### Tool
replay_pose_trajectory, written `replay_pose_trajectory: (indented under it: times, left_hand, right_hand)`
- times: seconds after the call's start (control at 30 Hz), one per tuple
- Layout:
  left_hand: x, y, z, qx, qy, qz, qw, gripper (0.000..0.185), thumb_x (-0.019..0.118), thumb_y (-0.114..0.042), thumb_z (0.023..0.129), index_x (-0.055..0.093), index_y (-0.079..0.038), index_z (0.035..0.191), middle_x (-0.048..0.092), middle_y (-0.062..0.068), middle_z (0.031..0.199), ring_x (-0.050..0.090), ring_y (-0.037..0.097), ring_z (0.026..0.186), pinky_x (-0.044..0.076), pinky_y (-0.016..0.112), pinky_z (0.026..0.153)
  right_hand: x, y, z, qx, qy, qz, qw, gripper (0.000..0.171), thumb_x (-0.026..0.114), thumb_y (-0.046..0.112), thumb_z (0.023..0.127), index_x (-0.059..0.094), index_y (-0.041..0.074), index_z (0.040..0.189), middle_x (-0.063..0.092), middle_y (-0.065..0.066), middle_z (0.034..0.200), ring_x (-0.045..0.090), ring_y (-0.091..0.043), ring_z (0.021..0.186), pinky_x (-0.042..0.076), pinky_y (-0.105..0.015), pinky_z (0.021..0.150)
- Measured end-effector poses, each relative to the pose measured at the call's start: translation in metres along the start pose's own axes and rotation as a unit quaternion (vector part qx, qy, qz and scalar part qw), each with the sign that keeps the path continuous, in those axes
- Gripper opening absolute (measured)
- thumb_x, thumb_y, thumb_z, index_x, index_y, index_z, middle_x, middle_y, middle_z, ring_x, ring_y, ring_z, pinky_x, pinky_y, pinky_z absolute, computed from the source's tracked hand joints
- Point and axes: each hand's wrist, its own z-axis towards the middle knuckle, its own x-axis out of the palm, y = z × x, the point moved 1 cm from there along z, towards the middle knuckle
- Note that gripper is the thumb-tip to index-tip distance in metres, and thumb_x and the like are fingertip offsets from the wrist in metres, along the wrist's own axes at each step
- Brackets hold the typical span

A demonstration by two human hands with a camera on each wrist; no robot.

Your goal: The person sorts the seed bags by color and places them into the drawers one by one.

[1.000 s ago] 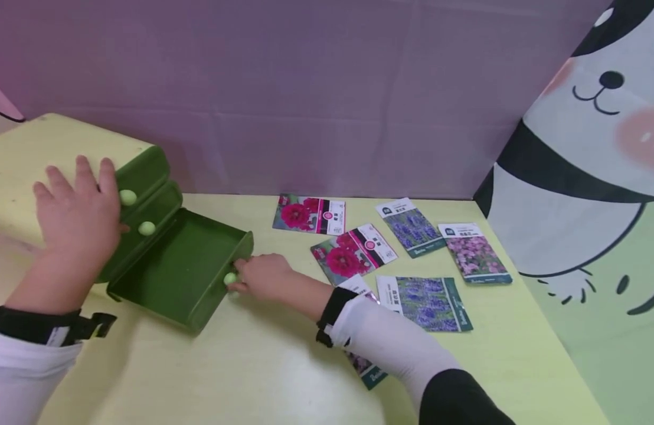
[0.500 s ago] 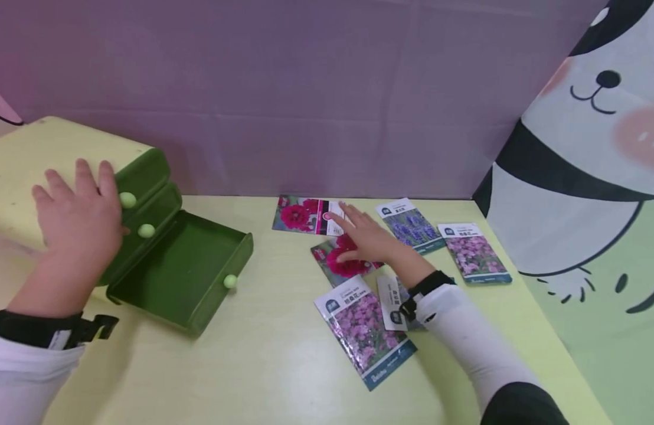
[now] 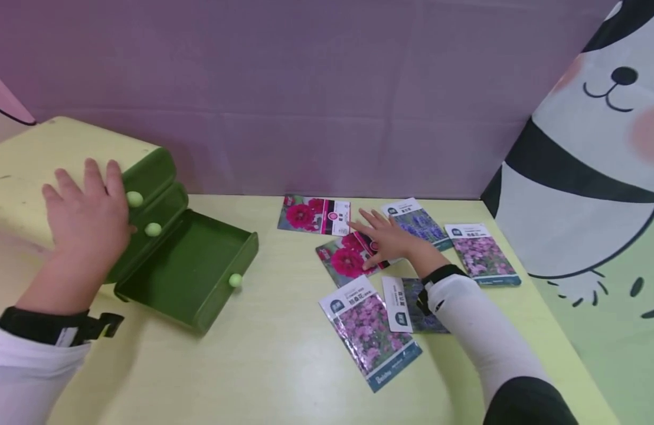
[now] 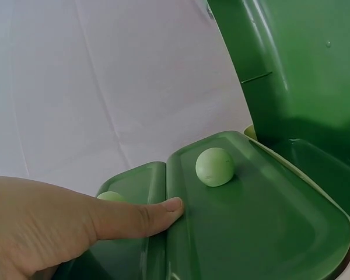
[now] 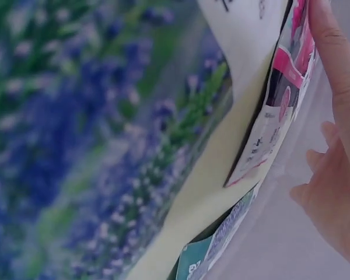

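Note:
My left hand (image 3: pixel 88 218) lies spread on top of the cream drawer box (image 3: pixel 24 171). In the left wrist view its thumb (image 4: pixel 146 217) touches the green drawer fronts (image 4: pixel 256 216) between their round knobs. The lowest drawer (image 3: pixel 173 271) is pulled out, and its inside shows nothing. My right hand (image 3: pixel 393 239) reaches with spread fingers over a flower seed packet with a red bloom (image 3: pixel 345 262). Its thumb appears at that packet in the head view; whether it presses on it, I cannot tell. Close to the right wrist camera looms a blue-flower packet (image 5: pixel 93 134), partly under the forearm in the head view.
Another red-flower packet (image 3: pixel 306 215) lies near the back edge. A blue-flower packet (image 3: pixel 419 223) and a pink-flower packet (image 3: pixel 481 254) lie to the right. Nearer is a larger-looking pink-flower packet (image 3: pixel 370 333). A purple cloth (image 3: pixel 306 106) hangs behind the table (image 3: pixel 226 378).
My right hand has let go of the lowest drawer's knob and moved right, over the packets. The drawer stays out. My left hand has kept its place on the box.

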Motion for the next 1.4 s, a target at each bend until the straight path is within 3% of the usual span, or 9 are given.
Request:
replay_pose_trajectory:
  times: [0.17, 0.37, 0.57, 0.67, 0.83, 0.97, 1.1, 1.4]
  left_hand:
    - [0.000, -0.001, 0.000, 0.000, 0.000, 0.002, 1.0000, 0.111, 0.074, -0.026, 0.084, -0.009, 0.009, 0.149, 0.006, 0.045, 0.147, 0.009, 0.073, 0.127, 0.015, 0.077, 0.105]
    - [0.000, 0.000, 0.000, -0.001, -0.002, -0.001, 1.0000, 0.110, 0.073, -0.025, 0.084, -0.009, 0.009, 0.149, 0.006, 0.045, 0.147, 0.008, 0.073, 0.126, 0.015, 0.077, 0.105]
    - [-0.001, -0.002, 0.001, 0.003, 0.000, 0.003, 1.0000, 0.110, 0.073, -0.026, 0.084, -0.009, 0.009, 0.149, 0.007, 0.045, 0.147, 0.009, 0.073, 0.126, 0.016, 0.077, 0.105]
    - [-0.002, -0.003, 0.000, -0.001, 0.006, 0.005, 1.0000, 0.110, 0.072, -0.026, 0.085, -0.010, 0.009, 0.149, 0.006, 0.045, 0.147, 0.009, 0.073, 0.127, 0.015, 0.077, 0.106]
    - [0.000, -0.002, -0.001, -0.008, 0.003, 0.006, 0.9999, 0.110, 0.073, -0.025, 0.084, -0.009, 0.011, 0.148, 0.006, 0.046, 0.146, 0.009, 0.073, 0.127, 0.015, 0.077, 0.106]
    - [0.002, -0.001, -0.001, -0.006, 0.001, 0.006, 1.0000, 0.110, 0.073, -0.025, 0.084, -0.008, 0.011, 0.148, 0.007, 0.046, 0.146, 0.009, 0.073, 0.126, 0.016, 0.077, 0.106]
    - [0.003, 0.000, -0.003, 0.002, -0.003, 0.004, 1.0000, 0.111, 0.073, -0.025, 0.084, -0.009, 0.010, 0.148, 0.007, 0.046, 0.146, 0.010, 0.074, 0.126, 0.016, 0.077, 0.106]
    - [0.002, 0.002, 0.001, 0.004, -0.002, -0.003, 1.0000, 0.112, 0.074, -0.025, 0.083, -0.011, 0.008, 0.149, 0.006, 0.046, 0.146, 0.008, 0.074, 0.127, 0.014, 0.076, 0.107]
  right_hand:
    - [0.002, -0.002, 0.003, -0.007, 0.022, -0.006, 1.000, 0.104, 0.078, 0.049, 0.075, 0.021, 0.017, 0.155, 0.005, -0.018, 0.162, 0.005, -0.045, 0.147, 0.008, -0.068, 0.115]
    - [0.003, -0.001, 0.007, 0.008, 0.062, 0.042, 0.997, 0.096, 0.077, 0.046, 0.078, 0.027, 0.013, 0.153, 0.016, -0.018, 0.161, 0.016, -0.041, 0.147, 0.020, -0.058, 0.118]
    - [0.003, 0.001, 0.010, 0.032, 0.016, 0.062, 0.997, 0.090, 0.086, 0.043, 0.069, 0.040, 0.002, 0.135, 0.053, -0.016, 0.131, 0.052, -0.029, 0.122, 0.037, -0.046, 0.111]
    - [0.001, 0.002, 0.012, 0.067, 0.009, 0.057, 0.996, 0.092, 0.087, 0.046, 0.066, 0.039, 0.003, 0.131, 0.057, -0.013, 0.122, 0.055, -0.027, 0.114, 0.040, -0.044, 0.107]
    - [-0.003, 0.007, 0.014, 0.106, 0.013, 0.028, 0.994, 0.091, 0.085, 0.047, 0.068, 0.041, 0.004, 0.136, 0.059, -0.013, 0.125, 0.055, -0.029, 0.118, 0.038, -0.049, 0.109]
    - [-0.009, 0.007, 0.014, 0.125, 0.013, 0.016, 0.992, 0.072, 0.084, 0.038, 0.073, 0.051, 0.004, 0.128, 0.063, -0.011, 0.116, 0.059, -0.029, 0.110, 0.046, -0.047, 0.101]
    - [-0.018, 0.004, 0.012, 0.137, 0.004, 0.035, 0.990, 0.053, 0.083, 0.030, 0.076, 0.057, 0.006, 0.116, 0.066, -0.008, 0.101, 0.063, -0.024, 0.095, 0.053, -0.039, 0.085]
    - [-0.040, -0.012, -0.006, 0.122, -0.069, 0.115, 0.983, 0.024, 0.065, 0.011, 0.092, 0.060, -0.002, 0.112, 0.065, -0.018, 0.099, 0.062, -0.027, 0.084, 0.053, -0.040, 0.074]
